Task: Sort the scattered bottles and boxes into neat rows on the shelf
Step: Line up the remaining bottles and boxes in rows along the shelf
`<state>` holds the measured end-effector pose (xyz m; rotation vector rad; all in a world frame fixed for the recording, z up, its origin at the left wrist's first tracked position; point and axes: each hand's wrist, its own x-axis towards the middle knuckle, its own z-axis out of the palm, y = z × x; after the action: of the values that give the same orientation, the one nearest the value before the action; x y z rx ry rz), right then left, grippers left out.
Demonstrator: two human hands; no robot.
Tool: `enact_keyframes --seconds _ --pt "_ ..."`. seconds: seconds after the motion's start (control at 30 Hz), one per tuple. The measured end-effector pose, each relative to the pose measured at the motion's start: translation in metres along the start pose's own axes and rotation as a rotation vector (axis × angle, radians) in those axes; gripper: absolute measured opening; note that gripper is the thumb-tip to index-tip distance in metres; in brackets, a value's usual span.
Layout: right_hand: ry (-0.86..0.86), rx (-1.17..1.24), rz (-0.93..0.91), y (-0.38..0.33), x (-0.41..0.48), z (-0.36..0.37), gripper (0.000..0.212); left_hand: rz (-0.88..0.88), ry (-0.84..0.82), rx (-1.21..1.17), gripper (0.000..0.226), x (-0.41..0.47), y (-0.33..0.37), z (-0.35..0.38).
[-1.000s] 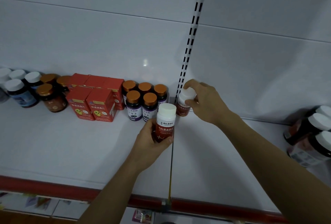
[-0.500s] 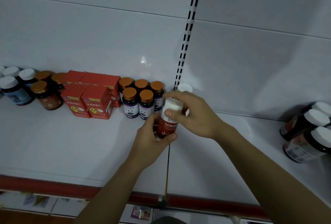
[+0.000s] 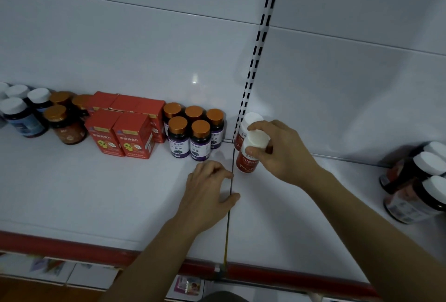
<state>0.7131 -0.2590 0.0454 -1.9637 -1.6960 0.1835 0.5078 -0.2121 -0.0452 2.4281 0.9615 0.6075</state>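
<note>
Right hand (image 3: 281, 154) pinches the cap of a round white-capped bottle with a red label (image 3: 247, 160), fingers on the far side of the cap and thumb on the near side. The bottle is roughly upright, just right of the seam between the two shelf panels. Its base is at or just above the white metal shelf (image 3: 96, 193); I can't tell whether it's touching down. Directly behind it, a second white-capped red bottle (image 3: 249, 120) stands by the back panel at the foot of the slotted white upright (image 3: 255, 60). The two bottles look touching or nearly so.

Left hand (image 3: 207, 193) holds nothing: fingers loosely curled, thumb out. It sits low at the seam, just front-left of the gripped bottle and apart from it. Contact with the shelf is unclear.

Left of the seam I see rows along the back:
- five dark bottles with orange caps and purple labels (image 3: 190, 133)
- red cardboard boxes (image 3: 120, 135)
- amber bottles with gold caps (image 3: 64, 123)
- dark white-capped bottles with blue labels (image 3: 20, 118), at the far left edge

Far right there's a cluster of dark white-capped bottles (image 3: 415, 181). They look tilted and are well apart from both hands. A red strip (image 3: 72, 243) runs along the shelf's front edge.
</note>
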Motion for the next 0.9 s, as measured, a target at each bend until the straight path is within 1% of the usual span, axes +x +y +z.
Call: enact_keyframes --seconds 0.17,0.37,0.5,0.6,0.7,0.77,0.8,0.83,0.9 --pt "0.088 0.010 0.002 0.000 -0.002 0.016 0.050 0.000 0.001 -0.009 0.044 0.000 -0.002 -0.001" --pt "0.105 0.048 0.008 -0.005 -0.001 0.021 0.048 -0.007 0.013 -0.011 0.043 -0.001 -0.002 0.001" --pt "0.093 0.090 0.038 -0.006 -0.004 0.022 0.047 -0.017 0.001 -0.023 0.043 -0.001 -0.004 0.001" --pt "0.049 0.114 0.062 -0.005 -0.004 0.019 0.047 -0.025 -0.003 -0.006 0.042 -0.001 -0.002 0.000" --pt "-0.017 0.155 0.090 -0.004 -0.013 0.010 0.057 -0.039 -0.038 0.042 0.043 -0.002 0.002 -0.003" --pt "-0.016 0.159 0.124 0.000 -0.031 -0.005 0.063 -0.078 -0.061 0.118 0.042 -0.004 0.010 -0.005" --pt "-0.001 0.165 0.146 0.004 -0.045 -0.016 0.063 -0.129 -0.058 0.166 0.040 -0.005 0.016 -0.004" --pt "0.029 0.180 0.171 0.009 -0.062 -0.027 0.059 -0.194 -0.043 0.206 0.037 -0.006 0.024 -0.003" --pt "0.149 0.220 0.220 0.023 -0.103 -0.050 0.050 -0.292 -0.002 0.222 0.031 -0.006 0.047 0.006"
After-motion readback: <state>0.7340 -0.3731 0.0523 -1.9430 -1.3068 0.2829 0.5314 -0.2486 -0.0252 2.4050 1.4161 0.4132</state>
